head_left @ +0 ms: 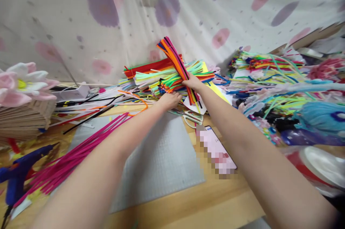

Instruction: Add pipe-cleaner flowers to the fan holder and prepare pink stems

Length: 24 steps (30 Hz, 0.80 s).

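Observation:
My right hand (192,82) is closed around a bundle of mixed-colour pipe cleaners (175,58), mostly orange, tilted up and to the left above a big pile of pipe cleaners (161,76). My left hand (170,99) rests palm down at the front edge of that pile, its fingers curled in among the green and multicoloured stems; what they grip is hidden. Both forearms reach forward over a grey cutting mat (161,157).
A bunch of magenta pipe cleaners (70,159) lies on the mat's left. Scissors (192,117) and a phone (218,150) lie by my right arm. More pipe cleaners and fluffy craft pieces (283,78) crowd the right. A blue glue gun (16,177) and pink flower (21,81) sit left.

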Tool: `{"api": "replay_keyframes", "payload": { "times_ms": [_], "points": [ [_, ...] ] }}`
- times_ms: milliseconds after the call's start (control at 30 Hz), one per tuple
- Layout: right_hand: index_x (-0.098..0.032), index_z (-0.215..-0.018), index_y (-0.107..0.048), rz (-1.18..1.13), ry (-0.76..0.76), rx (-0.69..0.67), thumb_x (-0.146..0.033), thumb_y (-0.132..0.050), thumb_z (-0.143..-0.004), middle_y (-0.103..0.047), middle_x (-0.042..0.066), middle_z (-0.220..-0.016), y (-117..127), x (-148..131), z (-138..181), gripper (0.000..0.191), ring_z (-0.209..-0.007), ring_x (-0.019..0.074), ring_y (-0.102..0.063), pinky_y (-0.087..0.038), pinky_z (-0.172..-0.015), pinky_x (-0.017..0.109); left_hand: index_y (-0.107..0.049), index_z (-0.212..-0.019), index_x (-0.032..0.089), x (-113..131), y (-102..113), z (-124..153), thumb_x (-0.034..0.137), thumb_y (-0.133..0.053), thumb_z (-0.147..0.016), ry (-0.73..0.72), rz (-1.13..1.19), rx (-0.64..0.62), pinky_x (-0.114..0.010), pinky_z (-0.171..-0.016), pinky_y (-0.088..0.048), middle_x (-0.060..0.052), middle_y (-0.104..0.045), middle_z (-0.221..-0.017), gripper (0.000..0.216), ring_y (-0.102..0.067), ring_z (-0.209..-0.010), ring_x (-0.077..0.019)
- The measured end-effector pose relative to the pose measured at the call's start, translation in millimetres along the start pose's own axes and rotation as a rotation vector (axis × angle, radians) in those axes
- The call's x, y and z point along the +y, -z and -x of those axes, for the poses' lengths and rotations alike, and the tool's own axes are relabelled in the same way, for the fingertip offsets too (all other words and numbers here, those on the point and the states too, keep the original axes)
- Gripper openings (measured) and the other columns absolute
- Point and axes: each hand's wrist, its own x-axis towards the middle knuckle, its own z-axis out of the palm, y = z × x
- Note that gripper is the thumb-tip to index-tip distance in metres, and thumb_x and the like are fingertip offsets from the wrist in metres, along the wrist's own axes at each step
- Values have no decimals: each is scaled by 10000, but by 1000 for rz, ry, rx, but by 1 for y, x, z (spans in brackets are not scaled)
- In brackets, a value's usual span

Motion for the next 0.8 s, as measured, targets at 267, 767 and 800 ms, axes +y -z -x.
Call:
{"api": "replay_keyframes", "payload": {
  "times_ms": [267,767,800],
  "points": [
    [-129,-1122,-510,9,-25,2,-126,-539,-582,-638,80,-1023,0,-4,2,542,-915,226,-588,-460,-888,391,-636,-1044,175,-14,40,11,144,-396,-858,-221,-88,-49,-291,-602,-371,-116,-582,-932,305,-561,-779,-178],
    [-116,-1247,-446,194,-42,-39,-108,-536,-592,-596,126,-1174,2,-12,30,661,-985,240,-594,-457,-897,363,-581,-1081,183,-42,97,176,228,-298,-895,378,-125,-196,-305,-640,-402,-109,-586,-1031,341,-588,-867,-223],
    [-122,-1262,-437,238,-52,-38,-105,-540,-592,-595,129,-1179,2,-14,34,678,-999,249,-591,-454,-901,370,-574,-1098,190,-42,95,193,280,-306,-898,433,-120,-215,-309,-650,-409,-110,-585,-1054,346,-589,-884,-232]
  ]
}}
